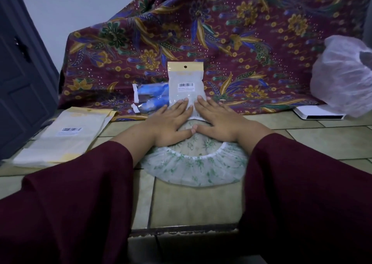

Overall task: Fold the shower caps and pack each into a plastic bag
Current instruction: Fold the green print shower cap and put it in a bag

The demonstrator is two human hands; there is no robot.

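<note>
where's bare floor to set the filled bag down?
Free: tiles near the camera, in front of the green-print shower cap, and tiles right of the right hand, below the white box. Crowded: left, empty bags; behind the left hand, blue packed bag.

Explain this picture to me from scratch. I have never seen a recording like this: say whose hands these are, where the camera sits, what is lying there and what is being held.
There is no machine here. A person wears a camera on the head, so the one picture looks forward and down over both dark red sleeves.

The left hand and right hand lie flat with straight fingers, side by side. They press on a green-patterned shower cap spread on the tiled floor, and their fingertips reach onto a plastic bag with a barcode label. Nothing is gripped.

To the left lies a stack of empty bags. Behind the left hand is a packet with blue contents. At the far right a clear shower cap shows. A flowered cloth hangs behind everything.
</note>
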